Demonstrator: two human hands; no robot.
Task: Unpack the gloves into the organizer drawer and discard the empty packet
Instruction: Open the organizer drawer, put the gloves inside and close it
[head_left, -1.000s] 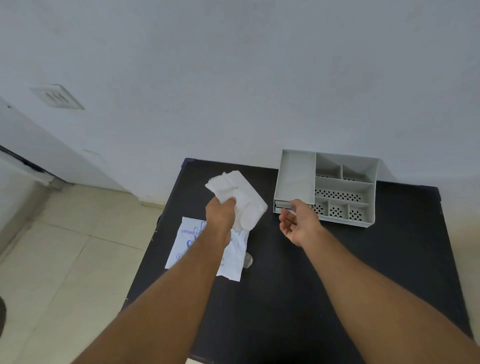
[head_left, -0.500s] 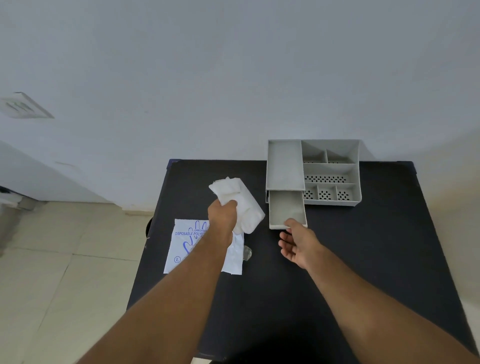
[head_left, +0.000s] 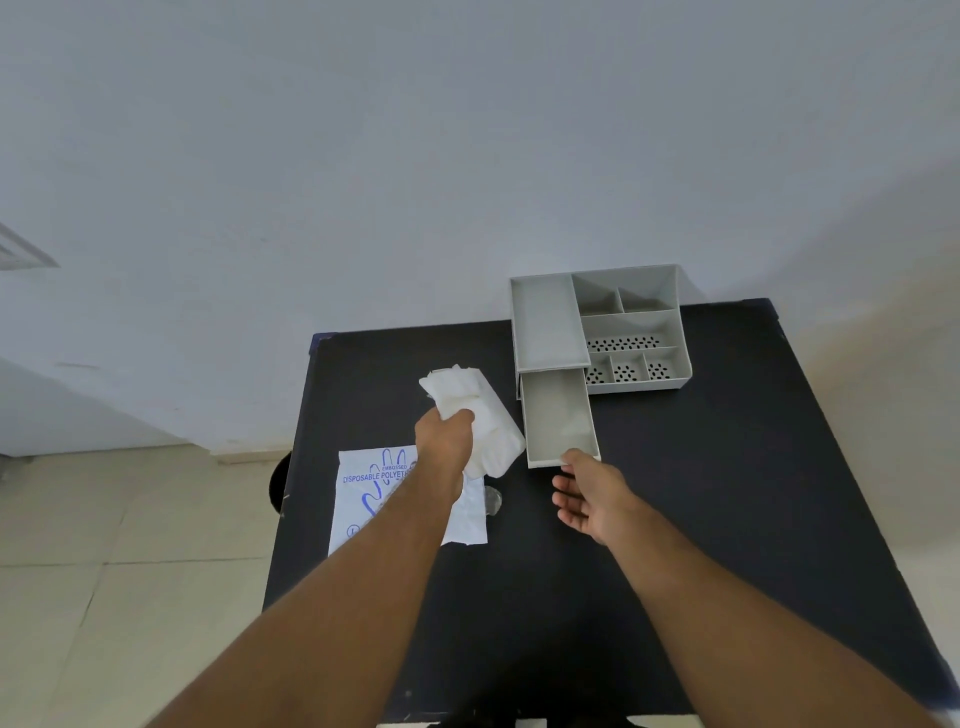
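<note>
Gloves (head_left: 480, 415): soft, light, floppy; hold the bunch's middle.
Left hand (head_left: 445, 434): fingers squeezing gloves.
Right hand (head_left: 592, 499): fingers loose, touching drawer (head_left: 560, 418).

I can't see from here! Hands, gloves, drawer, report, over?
Left hand gripping gloves. Right hand open at pulled-out drawer, empty. Packet on table. Path clear.

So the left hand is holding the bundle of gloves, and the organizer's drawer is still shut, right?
Not quite. The left hand does hold the bundle of gloves, but the head view shows the drawer of the organizer pulled open, with the right hand at its front edge.
</note>
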